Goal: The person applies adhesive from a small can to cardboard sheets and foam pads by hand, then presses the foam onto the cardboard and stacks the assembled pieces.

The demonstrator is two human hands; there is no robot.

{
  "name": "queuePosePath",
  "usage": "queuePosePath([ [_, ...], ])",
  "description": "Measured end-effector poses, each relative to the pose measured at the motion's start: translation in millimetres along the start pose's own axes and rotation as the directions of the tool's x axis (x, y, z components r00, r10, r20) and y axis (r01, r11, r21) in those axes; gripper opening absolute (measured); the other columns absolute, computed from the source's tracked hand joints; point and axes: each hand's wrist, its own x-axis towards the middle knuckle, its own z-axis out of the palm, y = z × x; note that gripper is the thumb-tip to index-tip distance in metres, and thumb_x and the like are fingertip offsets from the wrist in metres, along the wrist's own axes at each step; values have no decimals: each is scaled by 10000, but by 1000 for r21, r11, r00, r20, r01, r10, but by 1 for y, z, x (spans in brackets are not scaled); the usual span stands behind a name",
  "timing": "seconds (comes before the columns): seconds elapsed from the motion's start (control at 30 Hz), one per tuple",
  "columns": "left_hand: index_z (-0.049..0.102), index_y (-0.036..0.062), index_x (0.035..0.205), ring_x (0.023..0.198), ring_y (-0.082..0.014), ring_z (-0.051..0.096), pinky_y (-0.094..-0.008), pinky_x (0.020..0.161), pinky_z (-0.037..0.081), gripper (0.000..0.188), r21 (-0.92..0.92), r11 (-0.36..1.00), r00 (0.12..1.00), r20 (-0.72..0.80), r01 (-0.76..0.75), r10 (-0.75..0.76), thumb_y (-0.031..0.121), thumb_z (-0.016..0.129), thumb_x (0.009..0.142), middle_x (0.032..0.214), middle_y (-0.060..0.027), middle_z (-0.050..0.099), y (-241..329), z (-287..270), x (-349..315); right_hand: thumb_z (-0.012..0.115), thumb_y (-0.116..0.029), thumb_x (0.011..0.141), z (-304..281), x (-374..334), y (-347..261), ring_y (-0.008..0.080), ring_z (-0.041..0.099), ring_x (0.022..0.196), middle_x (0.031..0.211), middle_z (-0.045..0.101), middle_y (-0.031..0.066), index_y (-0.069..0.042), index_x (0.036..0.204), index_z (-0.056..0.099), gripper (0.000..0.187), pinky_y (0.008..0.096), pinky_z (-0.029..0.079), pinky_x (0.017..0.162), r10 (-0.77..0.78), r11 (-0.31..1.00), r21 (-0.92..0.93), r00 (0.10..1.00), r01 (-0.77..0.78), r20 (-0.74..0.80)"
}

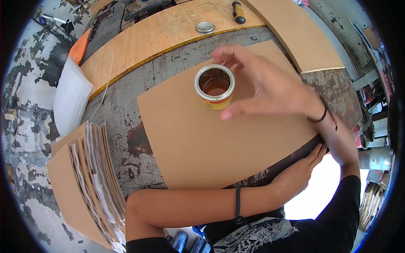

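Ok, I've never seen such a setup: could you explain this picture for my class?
There is no machine here: a person works bare-handed, filmed from above by a wide fisheye camera on their head, so straight edges bend. On the worn grey table lies a brown cardboard sheet, bearing an open yellow-sided metal can with reddish-brown liquid inside. The right hand spreads open beside the can; whether it touches is unclear. The left hand lies near the table's edge, holding nothing visible.
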Motion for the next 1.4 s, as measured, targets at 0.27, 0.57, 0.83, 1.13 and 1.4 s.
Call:
queuePosePath([
  [0.27,768,121,1115,1472,-414,291,-598,1233,125,345,-13,999,999,33,-38,38,312,573,905,1468,-155,539,-3,-7,0,798,-235,830,-3,-2,0,381,651,1001,1098,602,277,-25,1321,434,646,432,523,897,127,985,-117,992,-129,-23],
  [0.57,765,118,1127,1460,-413,316,-596,1232,133,357,8,1000,1000,4,-21,21,316,550,922,1488,-171,512,-2,-3,3,803,-266,805,-1,-1,3,378,640,1114,1292,619,198,-5,1007,663,359,421,524,940,-14,960,-276,973,-52,-232],
  [0.83,773,157,1122,1468,-419,295,-609,1228,128,341,36,999,1000,10,-9,9,330,565,914,1485,-144,524,-3,-6,-2,792,-279,816,-3,4,-3,338,666,1055,1235,645,164,14,998,714,353,414,538,919,42,949,-292,962,-123,-268],
  [1.13,778,150,1116,1466,-422,281,-598,1231,116,335,12,1000,1000,2,-17,17,318,577,906,1469,-93,549,2,-5,0,768,-201,850,5,4,0,364,555,1247,1395,564,176,11,1117,720,344,438,460,1036,62,947,-293,969,-132,-237],
  [1.4,730,133,1225,1487,-419,229,-617,1219,69,369,34,999,999,38,1,-2,312,599,931,1506,-138,502,8,0,7,717,-163,900,6,4,-7,353,416,1373,1515,450,169,1,1140,722,291,432,391,1101,143,941,-281,973,-191,-181],
])
